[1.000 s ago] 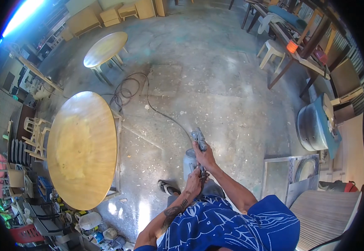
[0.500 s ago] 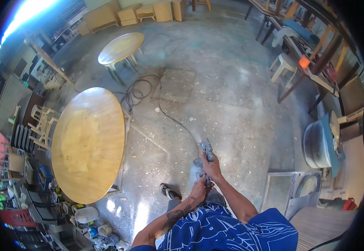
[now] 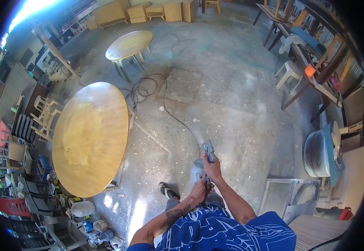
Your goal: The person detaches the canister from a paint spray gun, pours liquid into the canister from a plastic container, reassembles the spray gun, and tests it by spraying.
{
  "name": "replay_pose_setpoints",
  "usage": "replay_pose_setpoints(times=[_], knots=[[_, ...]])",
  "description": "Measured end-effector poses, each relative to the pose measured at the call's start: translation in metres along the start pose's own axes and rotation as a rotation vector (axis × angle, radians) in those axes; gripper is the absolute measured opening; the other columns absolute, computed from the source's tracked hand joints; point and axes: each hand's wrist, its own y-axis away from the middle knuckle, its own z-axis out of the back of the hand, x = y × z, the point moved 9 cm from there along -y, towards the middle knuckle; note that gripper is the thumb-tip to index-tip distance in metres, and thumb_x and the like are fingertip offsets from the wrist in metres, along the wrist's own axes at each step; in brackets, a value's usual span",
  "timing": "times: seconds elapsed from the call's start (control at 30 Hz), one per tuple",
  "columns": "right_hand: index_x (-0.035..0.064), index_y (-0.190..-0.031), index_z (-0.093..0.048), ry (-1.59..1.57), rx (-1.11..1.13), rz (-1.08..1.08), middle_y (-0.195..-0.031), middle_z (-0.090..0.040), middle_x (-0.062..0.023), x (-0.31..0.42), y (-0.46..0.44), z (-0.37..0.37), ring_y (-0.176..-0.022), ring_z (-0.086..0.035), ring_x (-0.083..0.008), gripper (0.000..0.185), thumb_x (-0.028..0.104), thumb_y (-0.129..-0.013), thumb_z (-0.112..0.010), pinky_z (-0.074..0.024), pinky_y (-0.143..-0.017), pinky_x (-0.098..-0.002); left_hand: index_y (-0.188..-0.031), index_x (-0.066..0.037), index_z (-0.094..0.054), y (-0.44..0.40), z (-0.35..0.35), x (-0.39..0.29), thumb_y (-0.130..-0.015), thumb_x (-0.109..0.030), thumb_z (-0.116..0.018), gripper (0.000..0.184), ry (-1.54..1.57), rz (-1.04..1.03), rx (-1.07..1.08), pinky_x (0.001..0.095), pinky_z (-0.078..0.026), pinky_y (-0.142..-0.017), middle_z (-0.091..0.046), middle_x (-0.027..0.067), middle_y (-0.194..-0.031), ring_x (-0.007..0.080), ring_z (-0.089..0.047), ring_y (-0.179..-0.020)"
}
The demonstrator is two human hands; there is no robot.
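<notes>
A grey spray gun (image 3: 208,149) with a metal cup (image 3: 196,169) is held in front of my body, above the floor. My right hand (image 3: 213,168) is closed around the gun's upper part. Lower down and closer to me, my left hand (image 3: 198,189) is closed on a grey part of the same gun; the palm side is hidden. A dark hose (image 3: 178,119) runs over the floor to the gun from a loose coil. To my left stands a large oval wooden tabletop (image 3: 91,140), glossy with a paler yellow patch.
A smaller oval table (image 3: 129,44) stands farther off. Wooden cabinets (image 3: 138,13) line the back. On the right are a white stool (image 3: 289,74), stacked furniture and a framed panel (image 3: 288,194). Jars and cans (image 3: 83,209) crowd the lower left, near chairs.
The view has shifted slightly, so the tables and hose sit a little farther right. Both hands keep their grip on the spray gun.
</notes>
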Motion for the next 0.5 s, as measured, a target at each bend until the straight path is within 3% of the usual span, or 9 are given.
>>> replay_pose_setpoints(times=[0.33, 0.43, 0.5], knots=[[0.0025, -0.081, -0.056, -0.048, -0.014, -0.074, -0.053, -0.052, -0.0012, 0.003, 0.002, 0.003, -0.037, -0.049, -0.0109, 0.037, 0.036, -0.097, -0.057, -0.0379, -0.036, -0.0289, -0.112, -0.007, -0.053, 0.002, -0.005, -0.001, -0.103, -0.027, -0.043, 0.024, 0.029, -0.013, 0.085, 0.0297, -0.05, -0.067, -0.059, 0.0052, -0.09, 0.0162, -0.058, -0.078], [0.0033, -0.08, -0.053, 0.07, -0.052, 0.01, -0.053, -0.051, -0.0009, 0.008, 0.0, 0.006, -0.037, -0.048, -0.0109, 0.037, 0.036, -0.097, -0.057, -0.0383, -0.036, -0.0291, -0.103, -0.004, -0.053, 0.0, -0.008, -0.003, -0.103, -0.028, -0.038, 0.028, 0.06, -0.038, 0.052, 0.0333, -0.047, -0.062, -0.06, 0.0112, -0.083, 0.0227, -0.06, -0.071], [0.0004, -0.084, -0.058, 0.033, -0.021, -0.058, -0.061, -0.057, -0.0093, 0.005, 0.003, 0.006, -0.052, -0.054, -0.0184, 0.039, 0.038, -0.094, -0.06, -0.0429, -0.05, -0.0363, -0.103, -0.005, -0.053, 0.0, -0.008, -0.005, -0.103, -0.029, -0.039, 0.028, 0.03, -0.046, 0.055, 0.0332, -0.047, -0.062, -0.06, 0.0108, -0.083, 0.0223, -0.06, -0.07]])
